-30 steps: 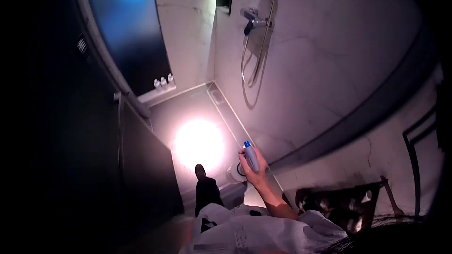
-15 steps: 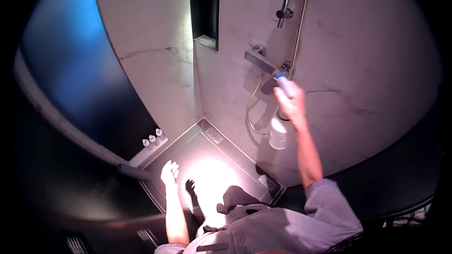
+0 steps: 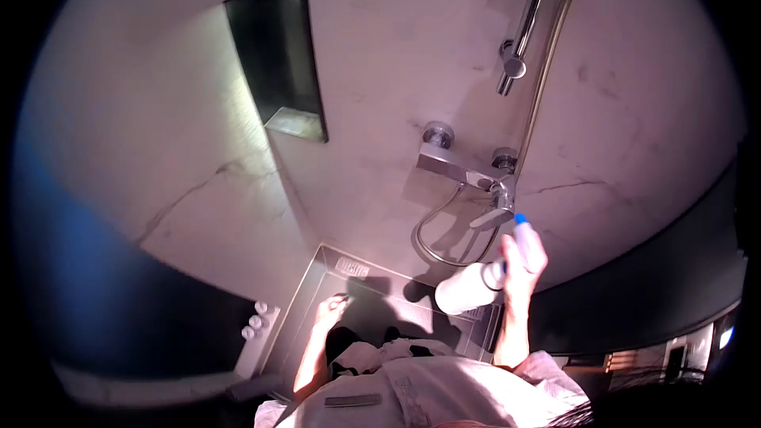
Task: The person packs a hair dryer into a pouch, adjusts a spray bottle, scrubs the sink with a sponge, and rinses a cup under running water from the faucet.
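My right hand grips the head of a white spray bottle with a blue nozzle tip. The bottle hangs tilted, its base toward the lower left, and the nozzle points up at the wall just below the shower mixer tap. My left hand hovers over the shower tray, its fingers loosely curled and a little apart, with nothing visible in it.
A chrome riser rail and a metal hose run up the marbled wall. To the left is a dark wall niche. Several small bottles line a ledge at lower left. A drain grate sits in the tray's corner.
My view has moved closer to the wall and tap. My right hand has lowered the spray bottle relative to the tap, from in front of it to below it. The left hand remains over the tray.
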`<move>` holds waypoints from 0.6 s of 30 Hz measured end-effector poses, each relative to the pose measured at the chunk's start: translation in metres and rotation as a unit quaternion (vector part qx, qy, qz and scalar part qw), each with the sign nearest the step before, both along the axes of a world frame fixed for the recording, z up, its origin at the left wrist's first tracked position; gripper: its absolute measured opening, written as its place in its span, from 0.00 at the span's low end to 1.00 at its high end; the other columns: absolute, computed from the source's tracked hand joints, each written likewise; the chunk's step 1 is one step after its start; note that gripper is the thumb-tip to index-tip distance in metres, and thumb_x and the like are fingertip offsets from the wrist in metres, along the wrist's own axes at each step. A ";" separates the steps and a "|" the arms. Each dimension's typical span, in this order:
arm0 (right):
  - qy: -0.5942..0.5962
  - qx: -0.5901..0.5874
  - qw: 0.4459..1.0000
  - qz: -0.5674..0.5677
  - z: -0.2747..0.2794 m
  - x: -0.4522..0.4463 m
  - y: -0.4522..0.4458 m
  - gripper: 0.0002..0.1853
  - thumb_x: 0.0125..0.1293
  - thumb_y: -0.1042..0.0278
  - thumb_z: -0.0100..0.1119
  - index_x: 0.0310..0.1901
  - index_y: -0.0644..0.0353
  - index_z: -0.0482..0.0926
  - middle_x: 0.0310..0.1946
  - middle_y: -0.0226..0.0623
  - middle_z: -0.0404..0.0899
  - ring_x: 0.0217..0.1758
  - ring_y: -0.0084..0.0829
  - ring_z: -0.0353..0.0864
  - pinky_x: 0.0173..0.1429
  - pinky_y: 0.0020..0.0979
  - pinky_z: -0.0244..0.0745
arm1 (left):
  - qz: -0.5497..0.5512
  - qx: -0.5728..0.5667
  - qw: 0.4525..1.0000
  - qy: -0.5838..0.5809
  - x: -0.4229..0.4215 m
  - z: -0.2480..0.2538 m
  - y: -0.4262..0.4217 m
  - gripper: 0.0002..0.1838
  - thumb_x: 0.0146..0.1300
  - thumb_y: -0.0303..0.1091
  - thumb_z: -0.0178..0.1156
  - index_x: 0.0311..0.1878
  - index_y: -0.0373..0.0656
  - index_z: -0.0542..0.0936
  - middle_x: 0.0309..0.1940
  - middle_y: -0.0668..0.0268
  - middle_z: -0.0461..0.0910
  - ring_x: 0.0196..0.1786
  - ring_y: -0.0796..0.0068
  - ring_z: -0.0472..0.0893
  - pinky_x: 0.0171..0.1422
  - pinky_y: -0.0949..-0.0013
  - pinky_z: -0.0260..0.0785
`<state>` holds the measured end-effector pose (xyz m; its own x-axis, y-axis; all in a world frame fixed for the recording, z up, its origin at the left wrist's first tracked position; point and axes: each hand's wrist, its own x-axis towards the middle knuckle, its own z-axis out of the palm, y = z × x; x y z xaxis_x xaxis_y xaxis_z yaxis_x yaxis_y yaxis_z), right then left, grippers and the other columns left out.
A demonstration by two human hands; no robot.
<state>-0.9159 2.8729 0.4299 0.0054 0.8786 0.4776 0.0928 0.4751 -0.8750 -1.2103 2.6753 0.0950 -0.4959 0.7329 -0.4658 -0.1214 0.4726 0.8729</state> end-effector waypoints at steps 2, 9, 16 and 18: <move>-0.025 -0.018 0.997 -0.073 0.008 -0.015 -0.013 0.05 0.52 0.74 0.62 0.29 0.64 0.77 0.23 0.30 0.75 0.25 0.26 0.74 0.36 0.29 0.71 | 0.001 0.011 1.000 -0.005 -0.041 -0.033 -0.010 0.15 0.57 0.38 0.64 0.41 0.37 0.80 0.25 0.67 0.79 0.27 0.79 0.77 0.31 0.74 0.71; -0.124 -0.011 0.966 -0.225 -0.042 -0.075 -0.041 0.04 0.56 0.71 0.57 0.29 0.61 0.76 0.21 0.38 0.73 0.25 0.33 0.75 0.30 0.30 0.68 | -0.186 -0.056 0.980 -0.048 -0.158 -0.093 0.005 0.12 0.59 0.38 0.60 0.38 0.38 0.81 0.23 0.67 0.79 0.22 0.78 0.76 0.22 0.74 0.65; -0.326 0.099 0.855 -0.390 0.003 -0.081 -0.074 0.07 0.53 0.70 0.61 0.29 0.63 0.75 0.21 0.38 0.73 0.22 0.35 0.73 0.31 0.29 0.69 | -0.286 -0.139 0.948 0.029 -0.269 -0.156 -0.003 0.20 0.56 0.39 0.63 0.47 0.36 0.77 0.37 0.58 0.79 0.38 0.65 0.77 0.41 0.62 0.66; -0.100 0.243 0.894 -0.364 0.101 -0.090 -0.092 0.07 0.55 0.69 0.60 0.30 0.64 0.77 0.21 0.32 0.73 0.22 0.26 0.71 0.29 0.26 0.67 | -0.331 -0.168 0.926 0.071 -0.268 -0.168 -0.001 0.30 0.53 0.44 0.66 0.53 0.31 0.74 0.47 0.51 0.78 0.53 0.56 0.75 0.59 0.51 0.64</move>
<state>-1.0063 2.7811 0.5309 0.3630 0.3656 0.8571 0.6636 0.5443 -0.5132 -1.4779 2.6741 -0.0732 -0.0632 0.7236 -0.6873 0.3962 0.6503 0.6482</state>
